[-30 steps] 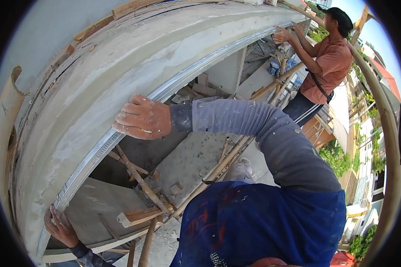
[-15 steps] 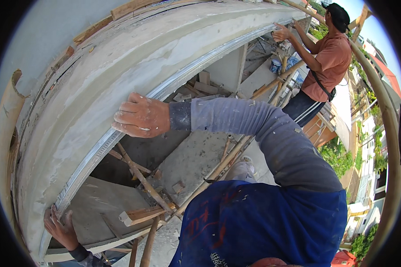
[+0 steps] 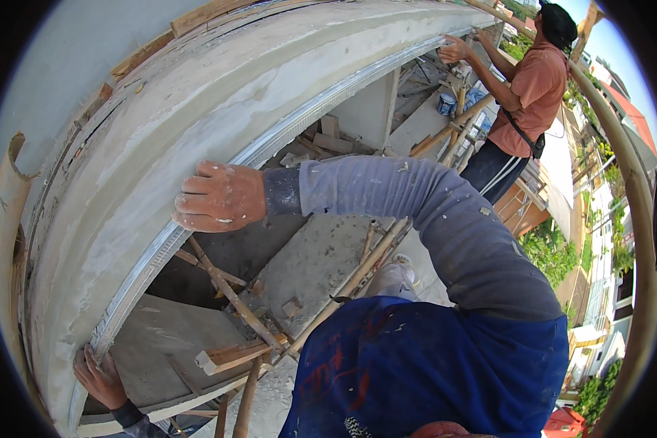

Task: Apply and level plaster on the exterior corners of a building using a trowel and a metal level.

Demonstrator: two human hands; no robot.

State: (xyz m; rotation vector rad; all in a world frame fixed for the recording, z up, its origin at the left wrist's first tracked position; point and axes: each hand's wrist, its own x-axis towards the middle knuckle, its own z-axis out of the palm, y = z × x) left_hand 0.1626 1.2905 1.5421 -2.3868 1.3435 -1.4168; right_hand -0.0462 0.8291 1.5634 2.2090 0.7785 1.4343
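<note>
A long silvery metal profile [image 3: 304, 109] runs along the lower edge of a curved, plastered concrete band [image 3: 160, 117]. My right hand [image 3: 216, 198], flecked with white plaster, curls over the profile at centre left, fingers bent on the band's edge. My left hand [image 3: 101, 376] grips the same profile at lower left, fingertips pressed on it. A co-worker [image 3: 525, 106] in a salmon shirt and black cap stands at upper right, both of their hands raised to the profile's far end.
Bamboo scaffold poles [image 3: 635, 190] run along the right and below the band. Timber offcuts [image 3: 233, 358], a concrete surface [image 3: 306, 266] and a blue-and-white bucket [image 3: 447, 104] lie below. A broken tan pipe [image 3: 7, 197] stands at far left. Foliage and roofs show beyond the scaffold.
My right hand has shifted a little to the left, and my left hand very slightly downward, both still on the profile. The co-worker and their hands appear slightly further left in the view.
</note>
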